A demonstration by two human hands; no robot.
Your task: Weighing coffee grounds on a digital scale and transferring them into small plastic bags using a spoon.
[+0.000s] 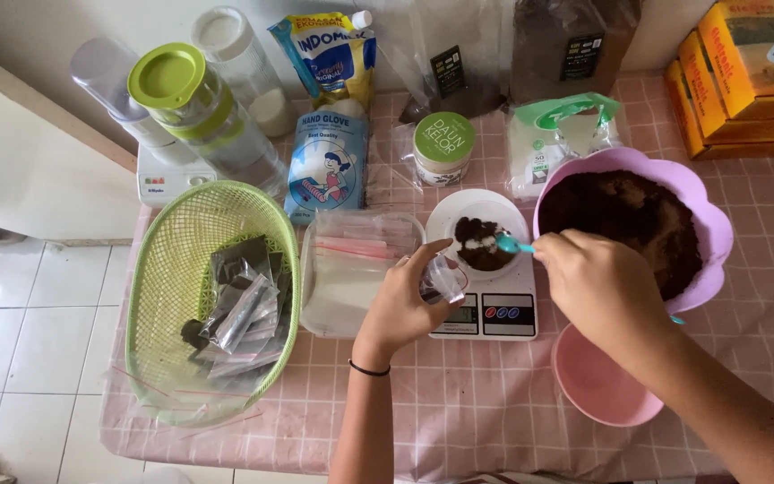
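- The step in hand looks like portioning: the right hand (597, 282) pinches a small teal spoon (514, 244) between closed fingers, its tip over the dark brown powder (481, 244) heaped in a white dish (445, 215).
- The dish sits on a small white kitchen scale (485, 314), just left of the purple bowl (709, 224) that holds much more of the same powder.
- The left hand (405, 305) has its fingers curled around a small clear plastic bag (445, 280), held beside the dish at the scale's front edge.
- As a judgement, the next move calls for a steady spoon and the bag's mouth kept open.
- Hard to make out: the scale's reading, whether the bag is open, and the spoon's bowl.
- A green basket (150, 296) of filled packets sits at the left; an empty pink bowl (597, 385) is partly hidden under the right forearm.
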